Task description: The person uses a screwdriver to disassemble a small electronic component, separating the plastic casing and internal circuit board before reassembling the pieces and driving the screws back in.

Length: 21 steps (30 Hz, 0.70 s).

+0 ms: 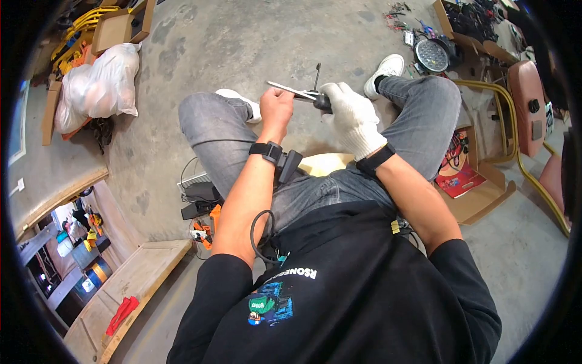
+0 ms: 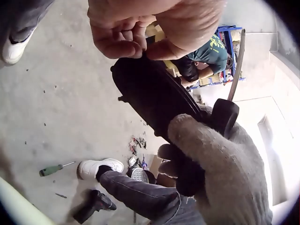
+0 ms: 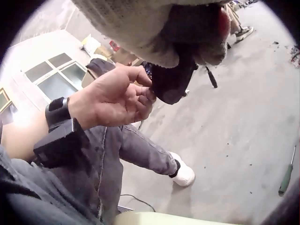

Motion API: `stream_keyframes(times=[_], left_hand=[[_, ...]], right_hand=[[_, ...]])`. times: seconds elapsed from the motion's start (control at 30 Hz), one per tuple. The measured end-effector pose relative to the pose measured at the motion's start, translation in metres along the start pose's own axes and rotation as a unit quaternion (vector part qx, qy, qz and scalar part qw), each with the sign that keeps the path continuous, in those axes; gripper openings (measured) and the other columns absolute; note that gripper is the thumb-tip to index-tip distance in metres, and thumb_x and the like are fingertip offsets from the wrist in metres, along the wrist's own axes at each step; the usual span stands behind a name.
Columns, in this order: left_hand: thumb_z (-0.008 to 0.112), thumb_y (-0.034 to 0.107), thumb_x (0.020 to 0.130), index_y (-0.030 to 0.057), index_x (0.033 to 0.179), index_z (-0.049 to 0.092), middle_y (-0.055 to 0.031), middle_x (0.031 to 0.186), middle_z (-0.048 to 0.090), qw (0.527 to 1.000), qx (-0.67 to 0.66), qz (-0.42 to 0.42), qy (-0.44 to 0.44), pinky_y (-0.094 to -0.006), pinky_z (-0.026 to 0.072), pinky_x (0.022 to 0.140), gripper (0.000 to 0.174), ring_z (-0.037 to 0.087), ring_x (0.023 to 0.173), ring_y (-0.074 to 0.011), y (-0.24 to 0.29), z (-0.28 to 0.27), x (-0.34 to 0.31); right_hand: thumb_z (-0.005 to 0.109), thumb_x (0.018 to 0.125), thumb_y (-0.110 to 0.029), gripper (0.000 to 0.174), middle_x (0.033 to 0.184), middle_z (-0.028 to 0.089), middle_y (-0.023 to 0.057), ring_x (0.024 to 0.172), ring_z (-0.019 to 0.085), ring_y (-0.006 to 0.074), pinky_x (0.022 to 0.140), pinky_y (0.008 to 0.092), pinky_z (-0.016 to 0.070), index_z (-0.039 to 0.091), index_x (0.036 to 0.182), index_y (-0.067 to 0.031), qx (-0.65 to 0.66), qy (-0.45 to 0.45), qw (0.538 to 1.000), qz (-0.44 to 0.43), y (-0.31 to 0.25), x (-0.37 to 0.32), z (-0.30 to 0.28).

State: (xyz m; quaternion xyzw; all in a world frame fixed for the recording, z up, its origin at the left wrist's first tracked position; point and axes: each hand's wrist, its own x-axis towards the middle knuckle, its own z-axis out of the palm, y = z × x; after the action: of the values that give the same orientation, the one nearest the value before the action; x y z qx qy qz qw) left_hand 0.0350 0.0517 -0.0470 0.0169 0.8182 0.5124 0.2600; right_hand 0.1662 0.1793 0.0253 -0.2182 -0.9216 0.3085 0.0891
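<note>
A dark, elongated, rounded housing [image 2: 147, 96] is held between both hands, above the floor and between the knees. My left hand [image 1: 277, 109], bare, pinches its far end with thumb and fingertips. My right hand [image 1: 351, 118], in a white knitted glove, grips the narrower black end, fingers wrapped round it. Near the gloved thumb, a black knob-like piece [image 2: 225, 116] has a thin rod [image 2: 238, 65] sticking out of it. From above, the housing appears edge-on as a pale, narrow strip [image 1: 282, 87]. What kind of object it is, I cannot tell.
A green-handled screwdriver [image 2: 51, 170] and a cordless drill [image 2: 93, 206] lie on the concrete floor. Boxes of parts [image 1: 470, 27] stand at the upper right, beside a pink chair [image 1: 526, 97]. A white plastic bag [image 1: 100, 85] sits left. Another person [image 2: 211, 56] bends near blue shelving.
</note>
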Motion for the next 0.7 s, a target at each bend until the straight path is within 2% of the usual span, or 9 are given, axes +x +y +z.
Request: stream_keyframes(times=[0.07, 0.13, 0.23, 0.4, 0.43, 0.47, 0.53, 0.57, 0.7], left_hand=[[0.061, 0.014, 0.085, 0.0021, 0.081, 0.058, -0.0037, 0.067, 0.058, 0.997, -0.065, -0.042, -0.011, -0.0276, 0.045, 0.051, 0.013, 0.054, 0.054, -0.0115, 0.006, -0.003, -0.004], [0.06, 0.013, 0.085, 0.0024, 0.081, 0.058, -0.0041, 0.068, 0.059, 0.998, -0.053, -0.026, -0.011, -0.0276, 0.0456, 0.051, 0.012, 0.054, 0.055, -0.0119, 0.004, -0.002, -0.003], [0.059, 0.012, 0.085, 0.003, 0.081, 0.057, -0.0049, 0.07, 0.06, 0.996, -0.075, -0.033, -0.025, -0.0278, 0.0473, 0.053, 0.01, 0.056, 0.056, -0.0127, 0.016, 0.0, -0.011], [0.058, 0.009, 0.084, 0.0041, 0.082, 0.056, -0.0059, 0.073, 0.061, 0.982, -0.151, -0.095, -0.057, -0.0286, 0.0504, 0.059, 0.006, 0.059, 0.061, -0.0137, 0.01, -0.006, -0.006], [0.058, 0.008, 0.084, 0.004, 0.082, 0.056, -0.0061, 0.074, 0.062, 0.982, -0.145, -0.103, -0.06, -0.0289, 0.0507, 0.06, 0.005, 0.059, 0.063, -0.014, 0.008, -0.005, -0.005], [0.059, 0.007, 0.083, 0.0038, 0.082, 0.056, -0.0063, 0.074, 0.062, 0.982, -0.139, -0.11, -0.062, -0.0292, 0.0509, 0.061, 0.005, 0.06, 0.064, -0.0143, 0.006, -0.006, -0.004], [0.06, 0.007, 0.082, 0.0035, 0.082, 0.056, -0.0064, 0.075, 0.062, 0.982, -0.131, -0.112, -0.073, -0.0294, 0.0509, 0.061, 0.005, 0.06, 0.065, -0.0146, 0.0, -0.006, -0.003], [0.06, 0.006, 0.082, 0.0031, 0.083, 0.056, -0.0065, 0.076, 0.062, 0.982, -0.124, -0.113, -0.086, -0.0295, 0.0509, 0.061, 0.005, 0.06, 0.065, -0.0149, -0.003, -0.006, -0.002], [0.061, 0.004, 0.08, 0.0024, 0.083, 0.057, -0.0069, 0.077, 0.062, 0.982, -0.115, -0.122, -0.092, -0.0298, 0.051, 0.062, 0.006, 0.06, 0.066, -0.0156, -0.008, -0.006, 0.001]], right_hand=[[0.073, 0.078, -0.014, 0.024, 0.09, 0.067, 0.0113, 0.083, 0.067, 0.0322, 0.07, 0.041, 0.0524, 0.063, 0.1, -0.0107, -0.017, -0.002, 1.0, 0.001, 0.0, 0.0, 0.002], [0.07, 0.081, -0.015, 0.019, 0.09, 0.067, 0.0147, 0.086, 0.067, 0.0341, 0.073, 0.0434, 0.0524, 0.065, 0.098, -0.0099, 0.083, -0.034, 0.995, 0.051, 0.004, 0.001, 0.005], [0.069, 0.083, -0.019, 0.023, 0.093, 0.07, 0.0168, 0.09, 0.067, 0.0353, 0.078, 0.0425, 0.0528, 0.066, 0.102, -0.0069, 0.128, -0.07, 0.985, 0.089, 0.007, 0.002, 0.008], [0.068, 0.083, -0.024, 0.033, 0.094, 0.07, 0.0192, 0.092, 0.068, 0.0371, 0.081, 0.0419, 0.0527, 0.066, 0.109, -0.004, 0.157, -0.038, 0.968, 0.192, 0.018, 0.008, -0.008], [0.068, 0.084, -0.025, 0.035, 0.085, 0.071, 0.0166, 0.081, 0.071, 0.0303, 0.074, 0.0386, 0.0537, 0.065, 0.11, -0.0027, 0.181, -0.002, 0.966, 0.187, 0.024, 0.015, -0.008], [0.068, 0.083, -0.024, 0.034, 0.074, 0.069, 0.0114, 0.066, 0.068, 0.0208, 0.063, 0.0336, 0.0525, 0.065, 0.108, -0.0006, 0.239, -0.034, 0.939, 0.246, 0.034, 0.017, -0.016], [0.068, 0.084, -0.023, 0.03, 0.067, 0.065, 0.0054, 0.056, 0.062, 0.0116, 0.055, 0.0279, 0.0493, 0.064, 0.103, 0.0002, 0.25, 0.006, 0.932, 0.263, 0.04, 0.024, -0.025], [0.068, 0.084, -0.022, 0.028, 0.068, 0.065, 0.004, 0.057, 0.062, 0.0101, 0.054, 0.0257, 0.049, 0.063, 0.101, -0.0002, 0.313, 0.009, 0.903, 0.294, 0.041, 0.023, -0.031], [0.068, 0.086, -0.023, 0.029, 0.069, 0.065, 0.0029, 0.057, 0.061, 0.0088, 0.054, 0.0231, 0.0491, 0.062, 0.102, 0.0003, 0.326, 0.013, 0.899, 0.291, 0.045, 0.022, -0.035]])
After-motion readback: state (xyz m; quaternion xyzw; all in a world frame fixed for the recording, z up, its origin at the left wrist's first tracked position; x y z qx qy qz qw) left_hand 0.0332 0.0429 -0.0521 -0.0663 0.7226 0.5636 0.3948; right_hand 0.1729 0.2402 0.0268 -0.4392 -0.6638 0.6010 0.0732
